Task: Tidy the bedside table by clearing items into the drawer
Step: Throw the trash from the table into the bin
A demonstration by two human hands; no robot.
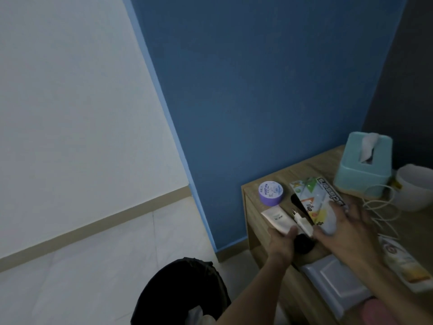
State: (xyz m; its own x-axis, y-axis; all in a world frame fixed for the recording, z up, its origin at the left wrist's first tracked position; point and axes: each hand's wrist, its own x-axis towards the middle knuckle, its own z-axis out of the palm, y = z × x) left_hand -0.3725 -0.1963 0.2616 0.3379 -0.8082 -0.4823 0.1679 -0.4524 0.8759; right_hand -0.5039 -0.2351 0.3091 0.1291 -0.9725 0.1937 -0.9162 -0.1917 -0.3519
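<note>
1. My left hand [282,242] is closed on a cream tube [277,218], a white charger plug [302,222] and something black, just off the tabletop's [311,165] left edge.
2. My right hand [344,227] lies with fingers spread on the scissors package [315,202]; I cannot tell if it grips it.
3. A purple jar [271,193] stands at the far left corner, a teal tissue box [362,168] and white bowl [414,188] near the far edge.
4. I cannot see the drawer clearly.
</note>
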